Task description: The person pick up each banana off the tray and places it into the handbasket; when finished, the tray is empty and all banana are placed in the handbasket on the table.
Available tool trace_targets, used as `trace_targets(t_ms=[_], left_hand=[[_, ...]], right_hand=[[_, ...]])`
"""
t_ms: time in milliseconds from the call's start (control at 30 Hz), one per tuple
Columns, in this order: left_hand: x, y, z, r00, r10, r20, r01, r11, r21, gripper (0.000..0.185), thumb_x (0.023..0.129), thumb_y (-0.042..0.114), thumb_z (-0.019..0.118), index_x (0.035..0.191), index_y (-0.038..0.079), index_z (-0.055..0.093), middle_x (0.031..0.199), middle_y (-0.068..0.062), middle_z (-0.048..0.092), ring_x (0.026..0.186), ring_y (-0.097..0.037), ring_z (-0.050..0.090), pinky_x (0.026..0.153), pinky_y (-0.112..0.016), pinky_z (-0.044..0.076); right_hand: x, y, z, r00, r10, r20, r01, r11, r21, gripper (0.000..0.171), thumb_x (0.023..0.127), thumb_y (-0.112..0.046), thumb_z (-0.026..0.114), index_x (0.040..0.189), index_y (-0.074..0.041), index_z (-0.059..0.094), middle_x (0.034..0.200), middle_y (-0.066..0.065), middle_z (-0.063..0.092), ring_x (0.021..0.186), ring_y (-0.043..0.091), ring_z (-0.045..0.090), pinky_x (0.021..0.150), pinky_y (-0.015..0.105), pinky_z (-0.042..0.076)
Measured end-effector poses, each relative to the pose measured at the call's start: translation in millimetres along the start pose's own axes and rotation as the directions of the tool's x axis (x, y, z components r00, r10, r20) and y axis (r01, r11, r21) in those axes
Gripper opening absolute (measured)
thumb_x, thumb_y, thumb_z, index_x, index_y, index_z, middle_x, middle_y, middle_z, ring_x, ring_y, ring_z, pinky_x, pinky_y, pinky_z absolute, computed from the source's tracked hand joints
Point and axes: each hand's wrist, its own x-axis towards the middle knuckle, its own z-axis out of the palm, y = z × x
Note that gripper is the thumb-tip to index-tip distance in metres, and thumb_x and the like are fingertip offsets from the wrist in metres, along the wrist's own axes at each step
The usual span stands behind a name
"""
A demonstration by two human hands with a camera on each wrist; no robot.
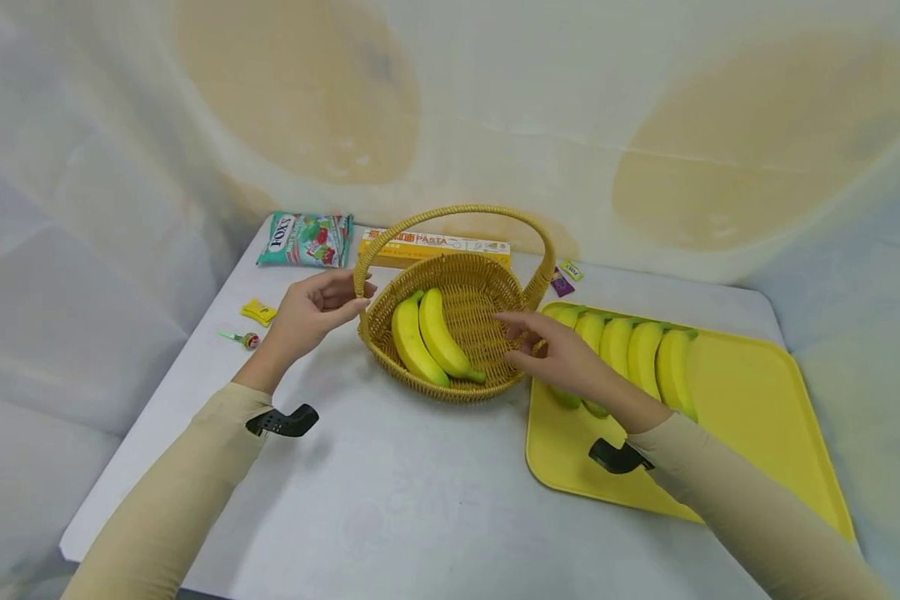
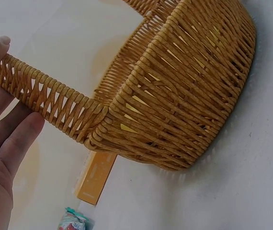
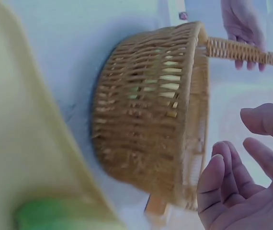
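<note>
At the centre of the frame a wicker basket [image 1: 450,333] sits on the worktop [image 1: 390,500] with two bananas [image 1: 429,337] inside. The left hand [image 1: 311,312] touches the foot of the handle [image 2: 50,98], fingers nearly straight, seemingly to steady the basket. The right hand [image 1: 562,358] hovers over the basket's right rim, fingers [image 3: 222,177] apart and empty. More bananas [image 1: 637,354] lie side by side on the yellow tray [image 1: 750,433] at right.
</note>
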Motion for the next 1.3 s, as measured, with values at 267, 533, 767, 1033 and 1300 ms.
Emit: trace_targets(t_ms=[267, 533, 767, 1033, 1300], left_hand=[[0.1, -0.8, 0.5, 1.000, 0.019, 0.006, -0.019, 1.000, -0.008, 0.041, 0.096, 0.016, 0.074, 0.133, 0.003, 0.063, 0.121, -0.011, 0.072, 0.107, -0.016, 0.071, 0.091, -0.025, 0.057], [-1.1, 0.6, 0.6, 1.000, 0.008, 0.004, -0.008, 1.000, 0.004, 0.048, 0.096, 0.019, 0.074, 0.136, -0.002, 0.060, 0.121, -0.011, 0.072, 0.108, -0.017, 0.070, 0.092, -0.025, 0.057], [-0.7, 0.4, 1.0, 1.000, 0.010, 0.008, -0.010, 1.000, -0.007, 0.044, 0.096, 0.018, 0.073, 0.135, 0.002, 0.062, 0.121, -0.011, 0.072, 0.109, -0.016, 0.070, 0.093, -0.025, 0.056], [-1.3, 1.0, 0.7, 1.000, 0.013, 0.003, -0.013, 1.000, -0.007, 0.043, 0.096, 0.018, 0.073, 0.134, 0.003, 0.063, 0.121, -0.011, 0.072, 0.108, -0.016, 0.070, 0.092, -0.025, 0.057], [-0.8, 1.8, 0.5, 1.000, 0.026, 0.005, -0.026, 1.000, -0.014, 0.037, 0.096, 0.016, 0.073, 0.130, 0.007, 0.066, 0.121, -0.012, 0.072, 0.107, -0.017, 0.071, 0.091, -0.025, 0.057]], right_hand=[[-43.3, 33.7, -20.0, 0.991, 0.122, -0.048, -0.123, 0.992, -0.023, 0.054, 0.101, -0.020, 0.066, 0.152, -0.017, 0.049, 0.124, 0.011, 0.062, 0.100, 0.022, 0.061, 0.086, 0.045, 0.053], [-80.9, 62.2, -43.4, 0.975, 0.181, -0.125, -0.197, 0.972, -0.126, 0.054, 0.103, -0.019, 0.063, 0.152, -0.009, 0.046, 0.127, 0.018, 0.061, 0.105, 0.030, 0.062, 0.086, 0.043, 0.054], [-106.9, 91.8, -69.0, 0.951, 0.204, -0.231, -0.254, 0.944, -0.211, 0.055, 0.103, -0.020, 0.062, 0.152, -0.001, 0.043, 0.125, 0.025, 0.056, 0.108, 0.042, 0.058, 0.085, 0.056, 0.051], [-124.7, 124.5, -83.0, 0.894, 0.344, -0.288, -0.405, 0.895, -0.188, 0.063, 0.104, -0.022, 0.060, 0.155, 0.003, 0.034, 0.140, 0.044, 0.030, 0.117, 0.060, 0.043, 0.084, 0.069, 0.047], [-131.2, 135.6, -90.1, 0.853, 0.501, -0.147, -0.521, 0.835, -0.178, 0.079, 0.106, -0.042, 0.054, 0.161, -0.001, 0.016, 0.145, 0.045, 0.033, 0.123, 0.064, 0.044, 0.089, 0.068, 0.049]])
